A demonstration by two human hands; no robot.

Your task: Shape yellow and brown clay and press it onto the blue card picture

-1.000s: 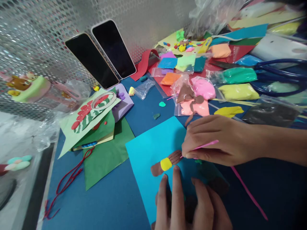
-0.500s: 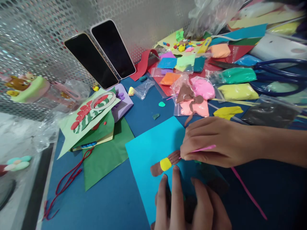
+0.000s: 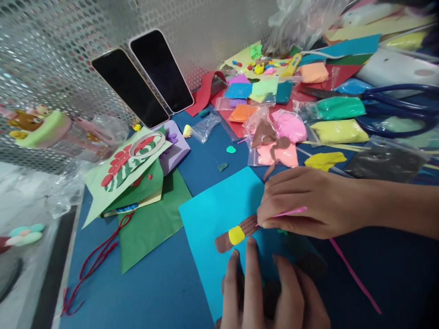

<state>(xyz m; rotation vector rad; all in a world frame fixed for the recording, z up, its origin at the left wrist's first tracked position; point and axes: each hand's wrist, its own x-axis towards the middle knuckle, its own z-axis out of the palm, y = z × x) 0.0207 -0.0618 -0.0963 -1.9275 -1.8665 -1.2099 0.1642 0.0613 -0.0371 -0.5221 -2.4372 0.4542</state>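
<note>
On a bright blue sheet of paper (image 3: 202, 219) lies a flat brown clay strip (image 3: 223, 242) with a yellow clay square (image 3: 236, 235) across its middle. Fine grooves run lengthwise along the strip's right part. My right hand (image 3: 302, 203) is closed on a thin pink clay modelling tool (image 3: 291, 211), its tip at the grooved end. My left hand (image 3: 264, 292) rests on the paper just below the strip, its fingers spread, two fingertips close to the clay. Part of the paper is hidden under my hands.
Bagged clay, including a yellow packet (image 3: 339, 131), and blue-handled scissors (image 3: 394, 93) crowd the back right. Two phones (image 3: 132, 87) lean against a perforated metal panel. Left are layered paper crafts (image 3: 120, 167) and red cord (image 3: 99, 258). Another pink strip (image 3: 356, 276) lies right.
Almost nothing differs. Both hands and the clay strip keep their places; the right hand and pink tool have shifted very slightly to the left.
</note>
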